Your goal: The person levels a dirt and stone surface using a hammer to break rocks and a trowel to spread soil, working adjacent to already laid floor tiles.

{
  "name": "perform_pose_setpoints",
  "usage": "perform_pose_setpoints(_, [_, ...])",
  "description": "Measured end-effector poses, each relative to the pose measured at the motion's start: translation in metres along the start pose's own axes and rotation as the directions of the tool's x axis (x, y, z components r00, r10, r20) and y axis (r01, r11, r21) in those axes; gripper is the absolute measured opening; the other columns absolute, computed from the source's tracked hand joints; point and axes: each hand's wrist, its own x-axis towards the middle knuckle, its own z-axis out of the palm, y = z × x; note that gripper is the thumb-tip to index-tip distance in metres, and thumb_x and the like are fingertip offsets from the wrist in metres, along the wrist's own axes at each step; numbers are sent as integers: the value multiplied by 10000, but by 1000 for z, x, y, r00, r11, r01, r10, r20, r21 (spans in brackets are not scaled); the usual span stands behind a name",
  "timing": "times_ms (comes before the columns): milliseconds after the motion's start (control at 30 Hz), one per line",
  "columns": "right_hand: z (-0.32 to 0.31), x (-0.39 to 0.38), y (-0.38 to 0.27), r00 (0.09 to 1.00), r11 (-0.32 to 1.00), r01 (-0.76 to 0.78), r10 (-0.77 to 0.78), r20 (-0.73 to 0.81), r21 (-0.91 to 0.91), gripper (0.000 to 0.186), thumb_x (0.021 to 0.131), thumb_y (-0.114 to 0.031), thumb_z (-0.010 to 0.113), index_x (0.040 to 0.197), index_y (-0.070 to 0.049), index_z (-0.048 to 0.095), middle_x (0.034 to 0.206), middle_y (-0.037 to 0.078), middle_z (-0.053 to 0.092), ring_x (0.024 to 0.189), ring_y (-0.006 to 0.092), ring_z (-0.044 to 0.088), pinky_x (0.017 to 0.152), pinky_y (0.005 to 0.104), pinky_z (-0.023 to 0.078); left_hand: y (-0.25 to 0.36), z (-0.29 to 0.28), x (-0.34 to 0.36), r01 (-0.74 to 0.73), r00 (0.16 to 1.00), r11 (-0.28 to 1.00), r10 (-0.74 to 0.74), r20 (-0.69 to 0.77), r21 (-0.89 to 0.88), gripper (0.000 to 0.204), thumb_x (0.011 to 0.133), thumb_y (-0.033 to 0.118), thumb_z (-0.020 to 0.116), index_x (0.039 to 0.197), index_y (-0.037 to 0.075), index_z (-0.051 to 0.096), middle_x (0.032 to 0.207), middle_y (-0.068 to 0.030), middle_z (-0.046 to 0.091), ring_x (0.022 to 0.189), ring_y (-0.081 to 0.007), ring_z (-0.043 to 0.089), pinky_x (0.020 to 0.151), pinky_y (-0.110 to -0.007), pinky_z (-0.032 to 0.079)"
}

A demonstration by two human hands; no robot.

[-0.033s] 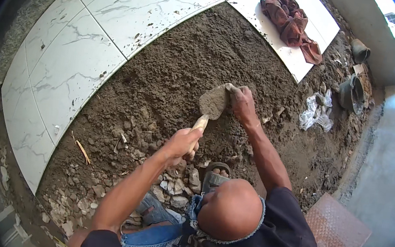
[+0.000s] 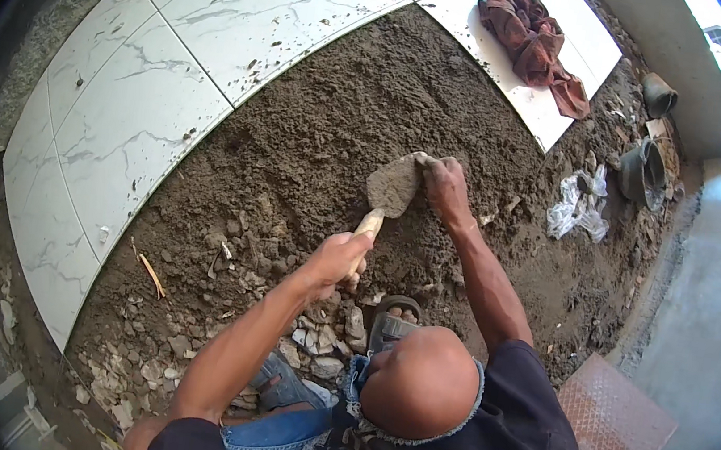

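Note:
My left hand [image 2: 338, 263] is wrapped around the pale handle of a trowel [image 2: 393, 186]. The blade is caked with grey-brown mortar and hovers over, or rests on, dark damp soil or sand [image 2: 319, 121]; I cannot tell which. At the blade's far tip, the bent fingers of my right hand [image 2: 448, 189] are closed on its edge. Those fingers partly hide the tip, so a small pale bit there is unclear.
White veined tiles [image 2: 143, 90] border the bed at left and back. A reddish-brown cloth [image 2: 532, 39] lies on the far tile. Rightward are clear plastic [image 2: 579, 202], a dark bucket [image 2: 643, 174] and a brownish tile [image 2: 610, 427]. Rubble [image 2: 325, 366] lies near my sandalled foot [image 2: 394, 319].

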Motion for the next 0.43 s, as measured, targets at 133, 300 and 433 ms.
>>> perform_pose_setpoints(133, [14,-5,-5,994,998,-57,59,90,-24,125,870,-119,577,927,-23,632,827,161,531,785,306,520,674,417,449,4,10,12,30,999,999,-30,-28,-26,421,947,446,510,1017,31,519,658,0,483,451,-90,444,395,-241,403])
perform_pose_setpoints(300, [10,-2,19,968,978,190,-173,180,-85,105,848,-86,587,926,-44,642,762,131,516,736,264,491,625,384,421,2,6,19,44,999,998,-44,-11,-36,439,942,458,513,1015,26,527,658,-2,486,443,-86,440,397,-247,392])
perform_pose_setpoints(433, [17,1,21,985,977,173,-172,23,-122,196,814,-99,627,1008,-99,657,819,127,553,788,279,500,682,400,423,13,14,28,97,995,993,-95,22,-62,452,939,465,515,1084,37,498,672,-4,490,440,-88,439,411,-264,404])
